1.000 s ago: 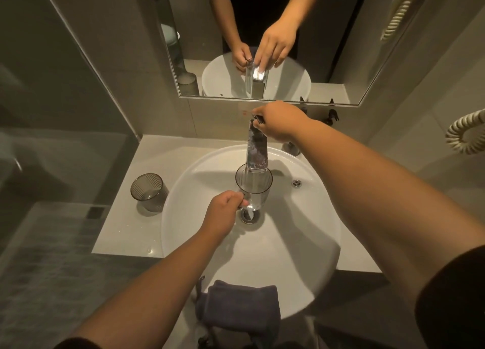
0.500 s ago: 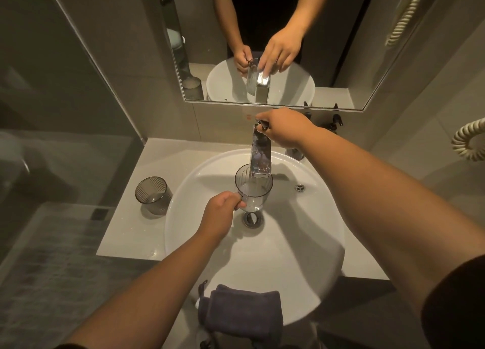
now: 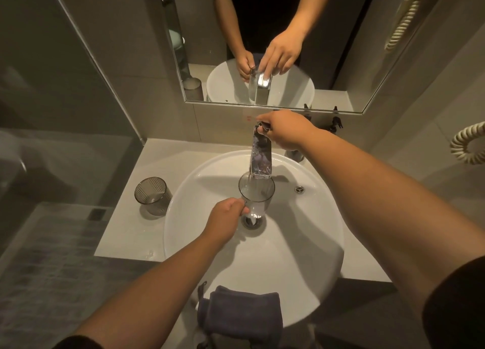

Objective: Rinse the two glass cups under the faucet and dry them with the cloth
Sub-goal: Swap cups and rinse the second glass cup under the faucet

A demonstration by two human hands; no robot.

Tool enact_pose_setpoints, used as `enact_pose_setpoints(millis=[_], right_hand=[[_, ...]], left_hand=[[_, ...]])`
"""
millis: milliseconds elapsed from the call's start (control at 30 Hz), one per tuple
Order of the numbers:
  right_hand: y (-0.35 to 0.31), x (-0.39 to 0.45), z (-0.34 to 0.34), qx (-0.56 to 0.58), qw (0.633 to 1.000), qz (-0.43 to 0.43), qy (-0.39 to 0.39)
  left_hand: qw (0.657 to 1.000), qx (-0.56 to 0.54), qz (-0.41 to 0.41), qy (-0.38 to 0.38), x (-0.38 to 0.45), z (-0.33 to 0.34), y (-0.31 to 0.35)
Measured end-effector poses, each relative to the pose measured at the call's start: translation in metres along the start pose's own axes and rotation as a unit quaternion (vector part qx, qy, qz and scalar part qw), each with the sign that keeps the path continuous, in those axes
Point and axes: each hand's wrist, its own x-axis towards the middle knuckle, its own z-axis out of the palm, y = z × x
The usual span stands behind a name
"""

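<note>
One wide-angle head view, close above, looking steeply down and forward: sink (image 3: 301,270) fills mid-frame, mirror (image 3: 349,60) across the top, both forearms reaching in from the bottom edge.

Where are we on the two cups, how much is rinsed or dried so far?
Nothing looks finished. In hand: the left hand holds one glass cup under the faucet spout, while the right hand is on the faucet lever. Left: the ribbed cup stands on the counter, and the grey cloth lies untouched on the sink rim, so all drying remains.
</note>
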Motion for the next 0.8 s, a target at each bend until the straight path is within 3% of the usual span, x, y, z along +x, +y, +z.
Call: enact_pose_setpoints(millis=[200, 600, 800], right_hand=[[0.003, 0.002, 0.002, 0.004, 1.0, 0.003, 0.004], [0.001, 0.0, 0.002, 0.009, 1.0, 0.002, 0.006], [0.001, -0.001, 0.002, 0.005, 1.0, 0.004, 0.011]], left_hand=[[0.998, -0.052, -0.02, 0.011, -0.003, -0.011, -0.012], [1.0, -0.016, 0.0, -0.003, -0.002, 0.001, 0.002], [0.992, 0.119, 0.04, -0.009, 0.003, -0.004, 0.013]])
